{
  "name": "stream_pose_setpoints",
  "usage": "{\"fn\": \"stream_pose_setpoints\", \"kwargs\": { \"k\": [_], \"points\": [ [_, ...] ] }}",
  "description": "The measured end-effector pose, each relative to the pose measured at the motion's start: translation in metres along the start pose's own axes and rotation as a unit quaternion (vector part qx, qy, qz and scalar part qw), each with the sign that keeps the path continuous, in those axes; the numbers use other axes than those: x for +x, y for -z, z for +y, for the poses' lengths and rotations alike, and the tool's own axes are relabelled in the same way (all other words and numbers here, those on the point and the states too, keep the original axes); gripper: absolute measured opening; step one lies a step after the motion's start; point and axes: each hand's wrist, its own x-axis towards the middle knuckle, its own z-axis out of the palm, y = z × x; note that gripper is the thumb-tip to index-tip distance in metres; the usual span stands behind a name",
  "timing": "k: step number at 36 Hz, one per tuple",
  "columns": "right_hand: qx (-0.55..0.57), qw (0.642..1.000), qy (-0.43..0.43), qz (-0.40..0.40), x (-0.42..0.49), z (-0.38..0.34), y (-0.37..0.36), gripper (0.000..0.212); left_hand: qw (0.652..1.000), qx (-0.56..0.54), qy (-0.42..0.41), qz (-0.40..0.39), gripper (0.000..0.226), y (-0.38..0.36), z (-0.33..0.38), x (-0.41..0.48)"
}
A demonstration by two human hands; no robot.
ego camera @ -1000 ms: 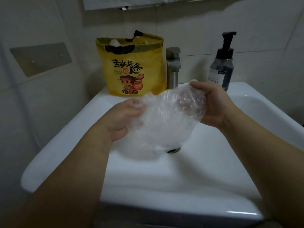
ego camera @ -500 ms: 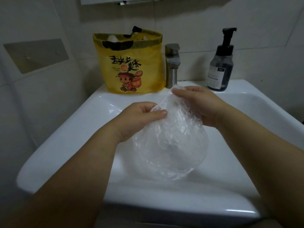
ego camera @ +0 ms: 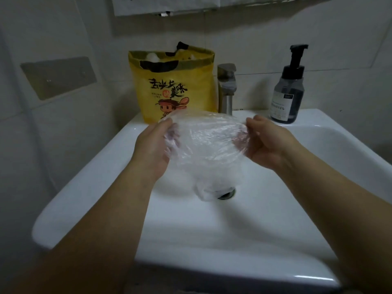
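Observation:
A clear, crinkled plastic bag hangs over the white sink, its mouth stretched wide between my hands. My left hand grips the bag's left edge, with fingers showing through the film. At the right edge my right hand pinches the rim between thumb and fingers. The bag's lower tip droops down over the drain.
A yellow printed bag with white items inside stands on the sink's back ledge. A steel faucet is beside it, and a dark pump bottle sits at the back right. Tiled walls close in on the left and behind.
My hands moved apart and pulled the bag's opening wide; half a second ago they were close together with the bag hanging as a rounded pouch.

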Motion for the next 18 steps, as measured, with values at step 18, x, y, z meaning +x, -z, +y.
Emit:
{"fn": "stream_pose_setpoints", "kwargs": {
  "k": [18],
  "points": [
    [-0.248,0.963,0.080,-0.065,-0.001,-0.005,0.010,0.057,0.964,0.236,-0.093,-0.074,0.037,0.012,-0.007,0.000]
  ]
}}
